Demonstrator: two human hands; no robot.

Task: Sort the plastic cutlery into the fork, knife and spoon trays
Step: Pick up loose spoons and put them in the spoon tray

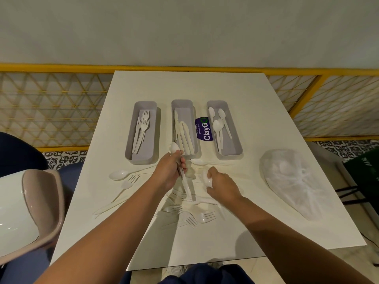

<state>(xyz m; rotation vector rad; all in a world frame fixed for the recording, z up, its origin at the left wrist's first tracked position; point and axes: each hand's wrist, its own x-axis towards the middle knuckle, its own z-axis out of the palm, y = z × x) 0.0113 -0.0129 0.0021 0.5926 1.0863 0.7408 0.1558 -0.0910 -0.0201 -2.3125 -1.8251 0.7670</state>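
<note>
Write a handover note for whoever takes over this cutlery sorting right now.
Left hand: shut on a spoon, bowl up, near the knife tray.
Right hand: closed around another spoon, low over the table.
Done: fork tray holds a few forks, knife tray some knives, spoon tray several spoons.
Left: both held spoons go in the right tray; loose forks, spoons and knives remain near the front edge. A plastic bag of more cutlery lies at right.

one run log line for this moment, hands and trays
left hand: holds spoon | right hand: closed on spoon bowl | fork tray, knife tray, spoon tray: partly filled | loose cutlery on table
</note>
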